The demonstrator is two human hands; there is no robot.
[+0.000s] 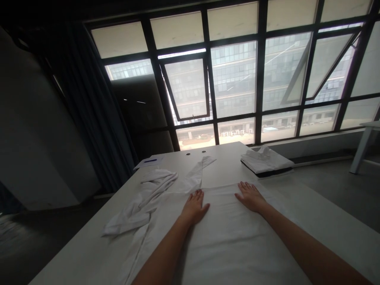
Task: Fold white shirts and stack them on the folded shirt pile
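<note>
White cloth (237, 245) pressed to counter (227, 166) by left hand (195, 206) and right hand (251, 197), thumbs apart, nothing gripped; could get bunched up if palms are dragged, tbh.

The spread garment (231, 237) is matt, lightly wrinkled cloth; the tabletop (224, 164) looks smooth.

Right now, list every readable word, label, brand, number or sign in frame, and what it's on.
None readable.
Flat white fabric under both bare hands: no lettering visible.
Folded white fabric stack: no lettering visible.
White paper-like sheet under the slim blue pen: any print too small and blurred.
Pale building facade outside: any signage too blurred.
</note>
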